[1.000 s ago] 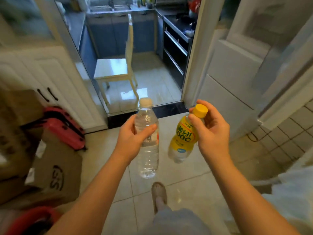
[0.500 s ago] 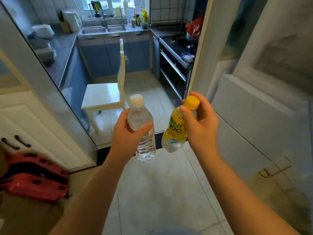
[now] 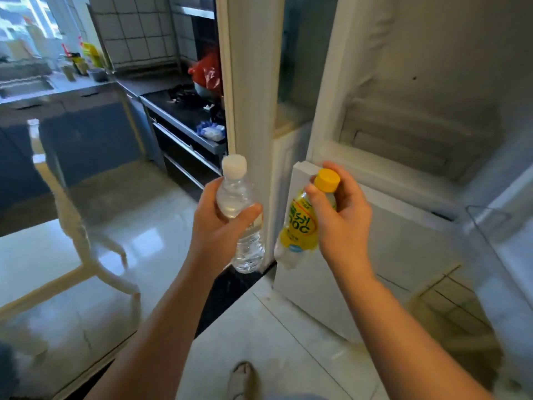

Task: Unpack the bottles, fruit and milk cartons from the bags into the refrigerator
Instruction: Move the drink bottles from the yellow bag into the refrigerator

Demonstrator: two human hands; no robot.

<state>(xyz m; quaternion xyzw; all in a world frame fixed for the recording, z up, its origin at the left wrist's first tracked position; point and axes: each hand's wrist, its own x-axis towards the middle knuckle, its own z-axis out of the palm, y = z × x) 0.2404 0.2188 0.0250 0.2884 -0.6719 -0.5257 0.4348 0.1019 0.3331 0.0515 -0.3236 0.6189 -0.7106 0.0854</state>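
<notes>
My left hand grips a clear water bottle with a white cap, held upright in front of me. A small bottle with a yellow cap and yellow label hangs tilted in my right hand, held near its neck. Both bottles are side by side at chest height. The white refrigerator stands straight ahead and to the right with its upper compartment open. A clear door shelf shows at the right edge.
A white door frame post rises just behind the water bottle. Left of it, through a glass panel, lies a kitchen with a white chair, a dark stove counter and a red bag. My foot is on the pale tiled floor.
My view has swung up and to the right, toward the open refrigerator. The boxes and red items on the left have left the view. Both hands still hold their bottles.
</notes>
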